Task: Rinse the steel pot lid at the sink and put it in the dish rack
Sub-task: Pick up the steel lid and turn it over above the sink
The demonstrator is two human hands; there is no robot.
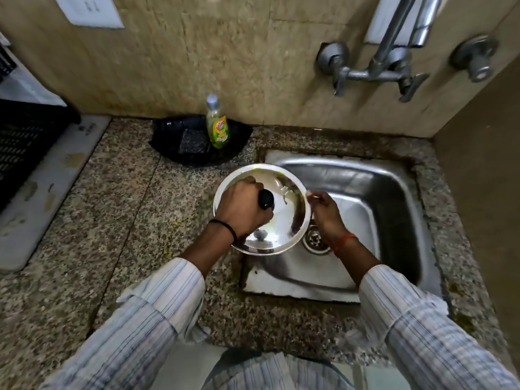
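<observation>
Lid | left hand grips knob | right hand pinches rim

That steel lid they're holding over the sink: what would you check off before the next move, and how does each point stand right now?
1. Grip on the knob: ok. The left hand grips the black knob of the steel pot lid.
2. Second support: ok. The right hand holds the lid's rim.
3. Lid over the basin: partly. It overhangs the left edge of the sink.
4. Water running: not ok. No stream shows from the tap.
5. Sink clear below: ok. Only the drain shows.
6. Rack space: cannot tell. The black rack is cut off at the edge.
</observation>
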